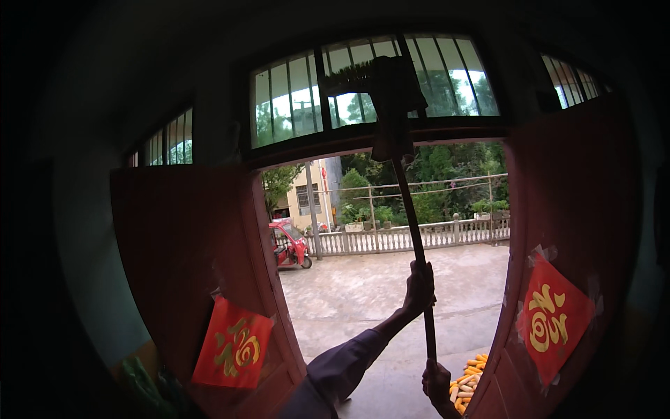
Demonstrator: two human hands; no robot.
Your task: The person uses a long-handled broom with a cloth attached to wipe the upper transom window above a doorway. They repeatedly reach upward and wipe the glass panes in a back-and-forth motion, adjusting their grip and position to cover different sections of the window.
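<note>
My left hand [420, 287] grips the middle of a long dark pole [411, 214], with the arm stretched up in a dark sleeve. Lower down, my right hand [437, 379] is closed around the pole near its bottom end. At the raised top is a brush head [349, 78] with bristles along its upper side. Dark cloth-like material [395, 110] hangs around the joint of head and pole. The brush head stands in front of the barred window [290, 99] above the open doorway; whether it touches the window cannot be told.
Two reddish door leaves [183, 225] stand open, each with a taped red paper bearing gold writing. Corn cobs [467, 382] lie by the right leaf. Outside are a concrete yard [366, 288], a red three-wheeled vehicle [289, 245] and a balustrade [413, 238].
</note>
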